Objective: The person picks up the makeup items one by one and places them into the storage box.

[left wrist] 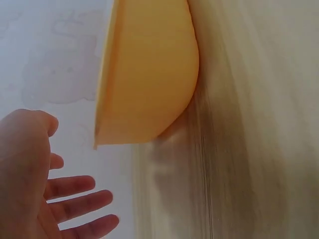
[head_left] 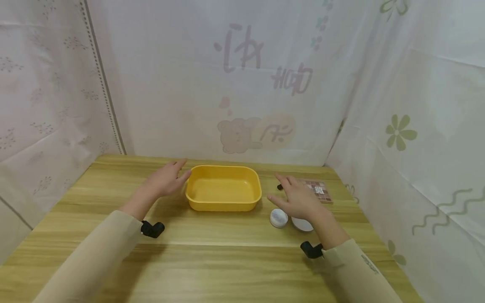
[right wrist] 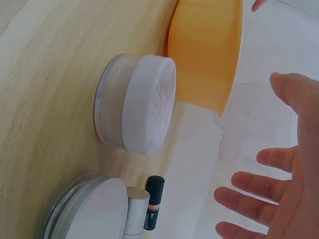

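A yellow plastic basin [head_left: 223, 206] stands on the wooden table, its inside bare. Left of it, my left hand [head_left: 166, 179] hovers with fingers spread and holds nothing; the left wrist view shows a gap between these fingers [left wrist: 82, 204] and the basin wall [left wrist: 149, 74]. My right hand [head_left: 297, 198] hangs, fingers extended, over cosmetics on the right side. Below it are a small round jar [right wrist: 149, 104] with a patterned white lid and a wider round white-topped case [right wrist: 94, 209]. Beside the case stand a white tube [right wrist: 135, 211] and a black tube [right wrist: 154, 201].
A makeup palette [head_left: 322, 192] with brownish squares lies behind my right hand, partly covered by it. Printed white curtains [head_left: 170, 84] hang along the table's back edge and both sides. Bare wood [head_left: 219, 261] stretches in front of the basin.
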The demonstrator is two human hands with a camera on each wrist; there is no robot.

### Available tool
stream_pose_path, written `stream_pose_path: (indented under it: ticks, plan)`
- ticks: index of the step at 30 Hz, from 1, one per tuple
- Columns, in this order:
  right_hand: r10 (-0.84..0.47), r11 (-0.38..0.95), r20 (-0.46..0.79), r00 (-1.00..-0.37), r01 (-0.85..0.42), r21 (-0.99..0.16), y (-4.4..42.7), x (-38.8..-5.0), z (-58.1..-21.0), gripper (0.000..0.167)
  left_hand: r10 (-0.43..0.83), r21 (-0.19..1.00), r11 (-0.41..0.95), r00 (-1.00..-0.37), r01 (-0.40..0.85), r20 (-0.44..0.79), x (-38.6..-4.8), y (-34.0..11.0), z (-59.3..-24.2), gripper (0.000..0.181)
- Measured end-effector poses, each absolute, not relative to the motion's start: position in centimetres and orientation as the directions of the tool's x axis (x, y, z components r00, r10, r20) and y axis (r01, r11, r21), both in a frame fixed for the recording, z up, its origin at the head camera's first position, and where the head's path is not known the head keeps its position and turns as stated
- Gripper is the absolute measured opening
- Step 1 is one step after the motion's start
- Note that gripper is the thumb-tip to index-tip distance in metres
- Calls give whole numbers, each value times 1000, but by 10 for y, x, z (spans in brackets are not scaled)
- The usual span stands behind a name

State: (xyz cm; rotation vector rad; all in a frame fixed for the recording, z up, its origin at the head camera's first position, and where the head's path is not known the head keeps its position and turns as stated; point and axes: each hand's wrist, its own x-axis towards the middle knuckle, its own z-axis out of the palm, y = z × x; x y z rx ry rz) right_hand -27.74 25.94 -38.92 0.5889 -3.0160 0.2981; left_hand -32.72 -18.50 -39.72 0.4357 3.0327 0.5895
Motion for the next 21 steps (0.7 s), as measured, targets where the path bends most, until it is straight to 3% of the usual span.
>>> stream_pose_path:
  ticks: [8, 21]
  plan:
    - [-337, 921, 72, -939, -345, -181, 265, -280, -391, 89, 256, 381, 893, -967, 239, 7, -355, -169, -403, 64]
    - [-304, 929, 66, -950, -311, -199, 276, -282, -396, 92, 262, 408, 885, -964, 224, -38, -370, -157, -409, 58]
